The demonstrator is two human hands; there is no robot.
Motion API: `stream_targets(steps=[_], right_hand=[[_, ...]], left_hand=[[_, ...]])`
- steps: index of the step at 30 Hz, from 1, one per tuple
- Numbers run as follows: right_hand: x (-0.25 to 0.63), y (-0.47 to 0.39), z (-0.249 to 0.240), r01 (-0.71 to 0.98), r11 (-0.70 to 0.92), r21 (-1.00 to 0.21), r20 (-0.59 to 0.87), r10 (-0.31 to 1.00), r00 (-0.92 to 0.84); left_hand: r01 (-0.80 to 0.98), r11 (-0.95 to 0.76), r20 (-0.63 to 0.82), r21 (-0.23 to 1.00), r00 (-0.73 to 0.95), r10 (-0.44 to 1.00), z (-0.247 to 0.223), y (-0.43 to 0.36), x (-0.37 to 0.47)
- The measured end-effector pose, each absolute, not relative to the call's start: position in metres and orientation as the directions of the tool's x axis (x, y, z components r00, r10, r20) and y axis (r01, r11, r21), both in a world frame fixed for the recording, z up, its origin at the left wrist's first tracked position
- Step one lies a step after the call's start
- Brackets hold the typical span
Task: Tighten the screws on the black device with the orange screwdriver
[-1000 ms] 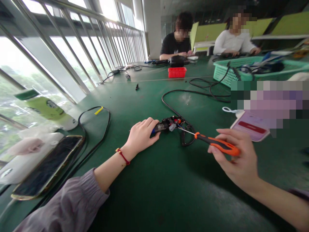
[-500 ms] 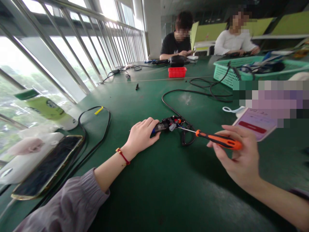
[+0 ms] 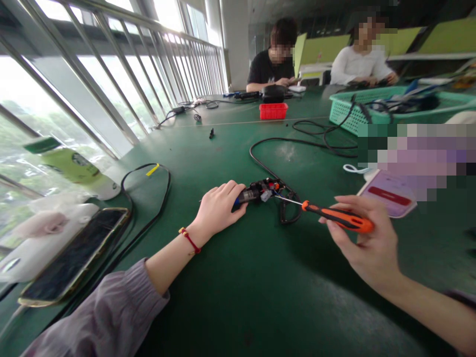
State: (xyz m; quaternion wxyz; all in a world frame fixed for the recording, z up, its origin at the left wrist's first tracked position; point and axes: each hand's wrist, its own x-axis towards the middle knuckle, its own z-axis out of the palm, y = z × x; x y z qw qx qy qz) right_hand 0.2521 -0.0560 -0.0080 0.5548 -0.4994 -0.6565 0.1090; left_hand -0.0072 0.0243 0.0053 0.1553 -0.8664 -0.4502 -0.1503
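My left hand (image 3: pixel 220 207) is wrapped over a black and blue corded power tool (image 3: pixel 256 191) and keeps it against the green table. The tool's far end is opened up, with small wires and red, orange and grey parts showing. An orange and black screwdriver (image 3: pixel 338 216) sits between the fingers of my right hand (image 3: pixel 372 243). Its thin metal shaft points left, with the tip at the exposed wiring; whether it touches a screw I cannot make out. A black cord (image 3: pixel 256 148) runs from the tool's open end up the table.
A green basket (image 3: pixel 344 113) of tools stands at the back right, a red tray (image 3: pixel 273 111) at the back middle. A lit phone (image 3: pixel 390 193) lies on the right. Leftward are a dark phone (image 3: pixel 74 255), a bottle (image 3: pixel 74 166) and a cable (image 3: pixel 169 186). Two people sit opposite.
Almost nothing differs. The screwdriver's handle and my right hand have shifted very slightly; my left hand and the power tool stay in place.
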Motion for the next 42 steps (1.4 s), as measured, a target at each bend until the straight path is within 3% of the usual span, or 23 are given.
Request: stream_targets(steps=[4, 10, 16, 21, 23, 28, 34, 38, 42], right_hand=[[0.2520, -0.0581, -0.0061, 0.496, 0.401, -0.770, 0.475, 0.880, 0.025], [0.2506, -0.0559, -0.0063, 0.592, 0.519, -0.617, 0.706, 0.697, 0.126], [0.2518, -0.0584, -0.0039, 0.526, 0.406, -0.747, 0.473, 0.881, -0.008], [0.2512, -0.0570, -0.0072, 0.587, 0.511, -0.628, 0.681, 0.726, 0.096], [0.2507, -0.0568, -0.0071, 0.583, 0.526, -0.620, 0.692, 0.716, 0.089], [0.2520, -0.0584, -0.0036, 0.506, 0.427, -0.750, 0.490, 0.872, -0.010], [0.2567, -0.0583, -0.0066, 0.384, 0.386, -0.839, 0.402, 0.915, -0.041], [0.2545, -0.0578, -0.0076, 0.400, 0.376, -0.836, 0.430, 0.902, 0.051], [0.2532, -0.0547, -0.0114, 0.424, 0.449, -0.787, 0.552, 0.819, 0.157]], left_hand=[[0.825, -0.549, 0.406, -0.132, 0.551, 0.729, 0.0055, 0.0239, -0.0074], [0.823, -0.552, 0.410, -0.130, 0.552, 0.726, 0.0053, 0.0238, -0.0077], [0.819, -0.560, 0.405, -0.126, 0.558, 0.724, 0.0066, 0.0241, -0.0080], [0.821, -0.559, 0.401, -0.121, 0.555, 0.729, 0.0067, 0.0237, -0.0077], [0.821, -0.558, 0.404, -0.121, 0.554, 0.728, 0.0065, 0.0237, -0.0075], [0.825, -0.550, 0.404, -0.132, 0.551, 0.730, 0.0063, 0.0239, -0.0073], [0.823, -0.552, 0.407, -0.132, 0.553, 0.727, 0.0063, 0.0240, -0.0075], [0.824, -0.550, 0.405, -0.132, 0.552, 0.729, 0.0066, 0.0238, -0.0074], [0.826, -0.549, 0.401, -0.131, 0.550, 0.732, 0.0072, 0.0235, -0.0073]])
